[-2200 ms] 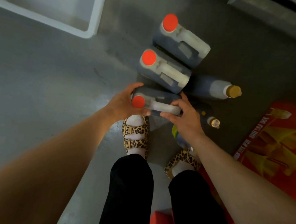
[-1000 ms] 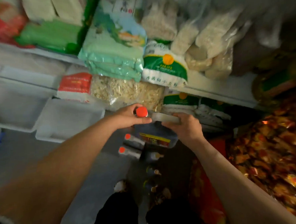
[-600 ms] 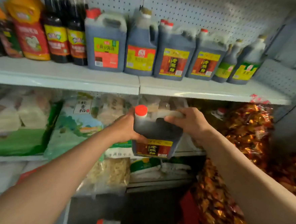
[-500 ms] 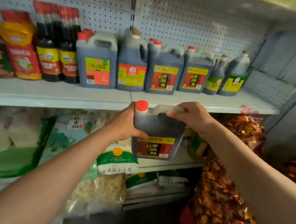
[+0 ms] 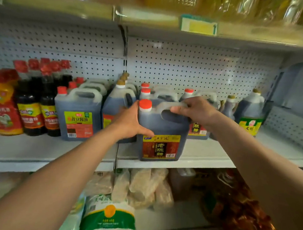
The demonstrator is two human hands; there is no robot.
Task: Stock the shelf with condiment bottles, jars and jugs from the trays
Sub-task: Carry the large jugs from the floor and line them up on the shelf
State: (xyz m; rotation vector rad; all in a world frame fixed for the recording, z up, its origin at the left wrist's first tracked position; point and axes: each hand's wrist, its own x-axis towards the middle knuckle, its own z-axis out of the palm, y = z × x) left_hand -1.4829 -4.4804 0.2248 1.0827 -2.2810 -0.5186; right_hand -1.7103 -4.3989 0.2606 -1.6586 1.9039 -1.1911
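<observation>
Both bare arms are reaching forward and upward from the lower corners of the view, converging on a dark vinegar jug [image 5: 160, 132] with an orange-red cap [image 5: 145, 104]. The left hand [image 5: 129, 122] is pressing flat against the jug's left side, thumb pointing up beside the cap and fingers spreading down toward the red-and-gold label [image 5: 161, 147]. The right hand [image 5: 197, 110] is coming in from the right with the wrist bent, its fingers curling over the pale moulded handle [image 5: 171, 105] on top — so both hands are gripping the same jug, one bracing, one carrying. The jug is sitting upright at the front edge of the white shelf [image 5: 195, 156], its base overlapping the lip; whether it is resting fully on the board or hanging just above it cannot be told. Right behind it, matching vinegar jugs [image 5: 196, 128] with red caps are standing in rows against the perforated back panel [image 5: 188, 65]. To the left, a soy sauce jug [image 5: 78, 118] with a green-and-red label is standing beside tall dark sauce bottles [image 5: 30, 109]. To the far right, a bottle with a yellow-green label [image 5: 251, 111] is standing — well apart from the hands.
</observation>
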